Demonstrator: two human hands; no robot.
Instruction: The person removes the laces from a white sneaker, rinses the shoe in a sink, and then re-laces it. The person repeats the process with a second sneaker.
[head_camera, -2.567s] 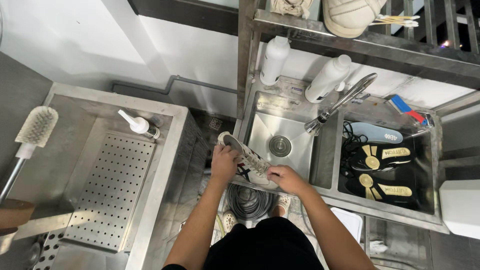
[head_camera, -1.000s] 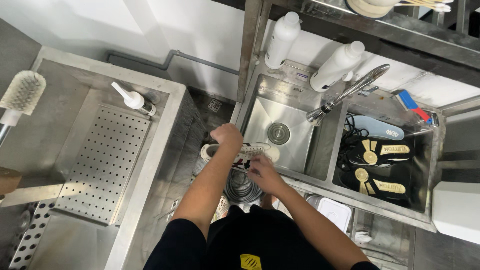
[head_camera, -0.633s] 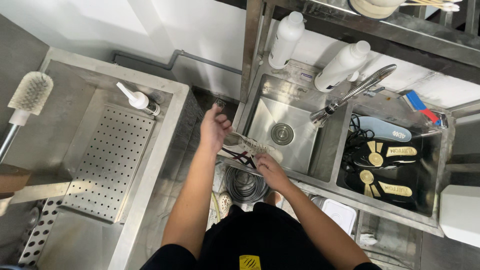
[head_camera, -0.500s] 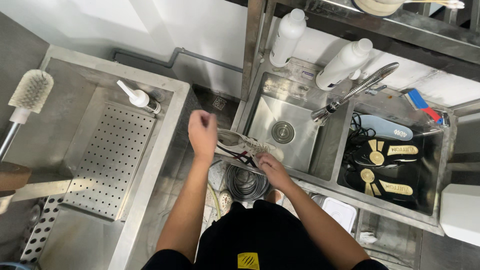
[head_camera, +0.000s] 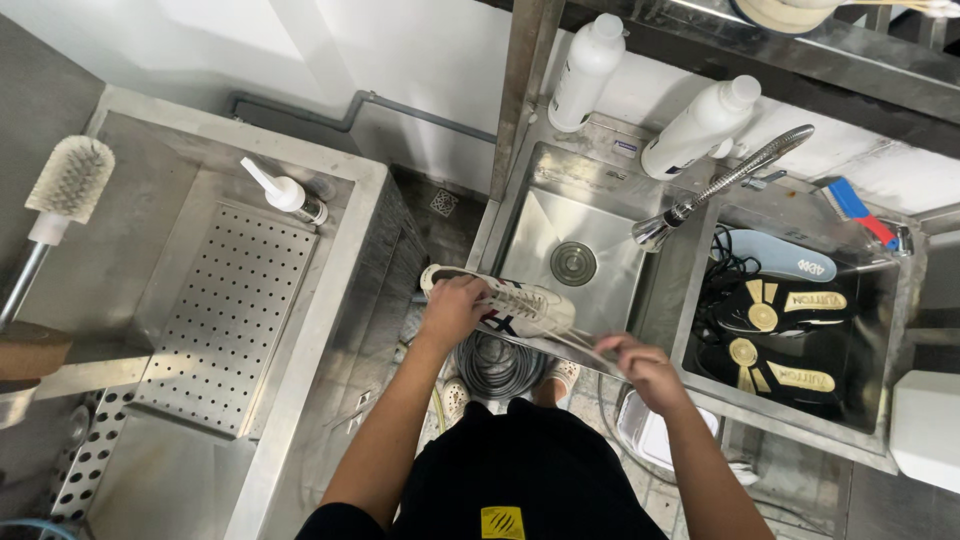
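A white sneaker (head_camera: 520, 303) with dark markings lies across the front rim of the small steel sink (head_camera: 600, 215). My left hand (head_camera: 452, 308) grips its heel end. My right hand (head_camera: 643, 366) is off to the right of the shoe and pinches a thin white lace (head_camera: 585, 343) that stretches back to the sneaker. Both hands are over the sink's front edge, above a coiled grey hose (head_camera: 497, 366) on the floor.
A flexible faucet (head_camera: 720, 185) hangs over the sink, with two white bottles (head_camera: 700, 125) behind it. The right basin (head_camera: 880, 300) holds black and gold insoles (head_camera: 775, 315) and a pale blue one. At the left are a perforated tray (head_camera: 215, 300), a pump bottle (head_camera: 285, 195) and a brush (head_camera: 70, 180).
My left hand came down from the air and closed on the sneaker's heel. My right hand moved right, away from the shoe, drawing the lace out.
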